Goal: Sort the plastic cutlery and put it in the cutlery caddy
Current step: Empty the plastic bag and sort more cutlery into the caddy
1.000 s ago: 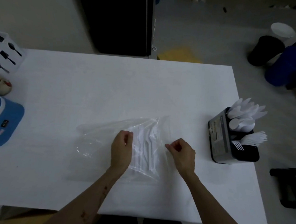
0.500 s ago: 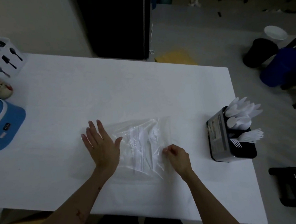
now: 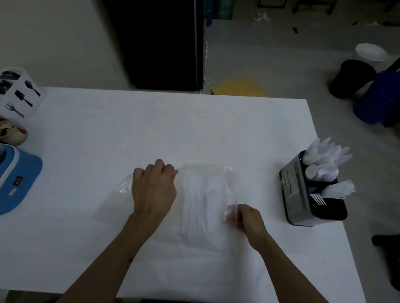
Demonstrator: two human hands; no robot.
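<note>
Cutlery (image 3: 200, 205), white plastic and bundled inside a clear plastic bag (image 3: 206, 175), is lying on the white table (image 3: 149, 124) between the two hands, its long axis running from the person toward the far edge. Which ends are handles is too blurred to tell. The left hand (image 3: 153, 190) is resting curled on the bag's left part, just beside the bundle; whether it is pinching the film cannot be told. The right hand (image 3: 246, 219) is pinching the bag's right edge between closed fingers, touching the film. Both hands are about equally near the bundle. The black cutlery caddy (image 3: 309, 201), already holding white spoons, knives and forks, is standing well to the right, nearer the right hand.
</note>
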